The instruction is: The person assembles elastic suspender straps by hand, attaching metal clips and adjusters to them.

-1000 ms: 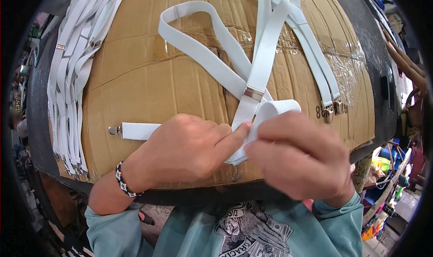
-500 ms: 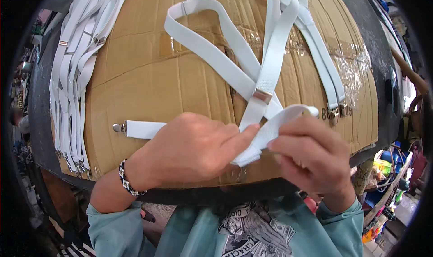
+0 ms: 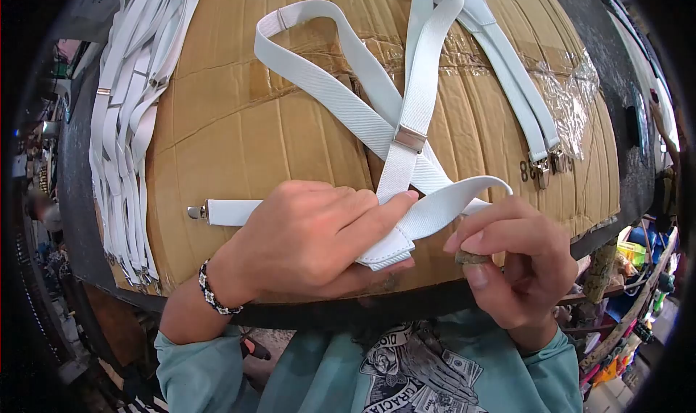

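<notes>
White elastic suspenders [image 3: 322,101] lie in a loop and crossing straps on the cardboard, with a metal slide adjuster [image 3: 410,138] on one strap. My left hand [image 3: 308,239] is closed on a strap, its folded, stitched end [image 3: 386,251] sticking out between thumb and fingers. Beyond that hand, to the left, a strap ends in a metal clip [image 3: 196,212]. My right hand [image 3: 518,257] pinches a small brownish-grey piece [image 3: 472,258] between thumb and fingertips, just right of the stitched end. I cannot make out what that piece is.
Flattened cardboard [image 3: 232,137] covers the dark table. A bundle of white suspenders [image 3: 127,123] lies along its left side. Another suspender part with metal clips [image 3: 518,87] lies at the right, near clear plastic tape [image 3: 569,116].
My right hand has come away from the strap, down and to the right, and turned so the small piece shows. The suspenders have shifted slightly left in view. My left hand still grips the strap.
</notes>
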{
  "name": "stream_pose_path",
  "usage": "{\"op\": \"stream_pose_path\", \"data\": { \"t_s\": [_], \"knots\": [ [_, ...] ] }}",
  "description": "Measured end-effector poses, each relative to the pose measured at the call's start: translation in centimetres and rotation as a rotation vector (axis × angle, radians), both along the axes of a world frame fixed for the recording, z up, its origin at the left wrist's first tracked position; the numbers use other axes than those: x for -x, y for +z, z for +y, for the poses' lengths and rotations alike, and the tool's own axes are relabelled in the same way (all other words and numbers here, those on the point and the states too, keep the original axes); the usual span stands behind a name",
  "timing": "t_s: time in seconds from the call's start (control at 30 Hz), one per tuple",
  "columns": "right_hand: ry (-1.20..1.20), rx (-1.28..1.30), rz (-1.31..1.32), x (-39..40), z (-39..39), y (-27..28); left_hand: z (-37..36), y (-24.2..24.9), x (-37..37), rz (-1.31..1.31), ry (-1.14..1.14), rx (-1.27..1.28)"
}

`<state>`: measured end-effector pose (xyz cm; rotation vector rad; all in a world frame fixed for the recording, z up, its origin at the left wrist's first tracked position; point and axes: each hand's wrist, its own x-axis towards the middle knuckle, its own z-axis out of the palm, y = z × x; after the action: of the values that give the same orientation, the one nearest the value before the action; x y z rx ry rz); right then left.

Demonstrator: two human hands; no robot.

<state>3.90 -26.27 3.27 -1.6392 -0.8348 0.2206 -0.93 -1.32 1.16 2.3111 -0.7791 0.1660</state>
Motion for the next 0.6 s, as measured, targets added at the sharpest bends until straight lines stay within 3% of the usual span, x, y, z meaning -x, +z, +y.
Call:
{"op": "stream_pose_path", "data": {
  "t_s": [0.2, 0.47, 0.6],
  "knots": [
    [-0.03, -0.061, 0.019, 0.9, -0.2, -1.1, 0.1, 0.2, -0.1, 0.03, -0.006, 0.014],
    [-0.137, -0.39, 0.498, 1.0, -0.1, 0.1, 0.4, -0.1, -0.2, 0.023, -0.03, 0.041],
    [-0.187, -0.346, 0.529, -0.3, -0.6, 1.1, 0.6, -0.6, -0.3, 0.037, -0.026, 0.121]
  ]
}}
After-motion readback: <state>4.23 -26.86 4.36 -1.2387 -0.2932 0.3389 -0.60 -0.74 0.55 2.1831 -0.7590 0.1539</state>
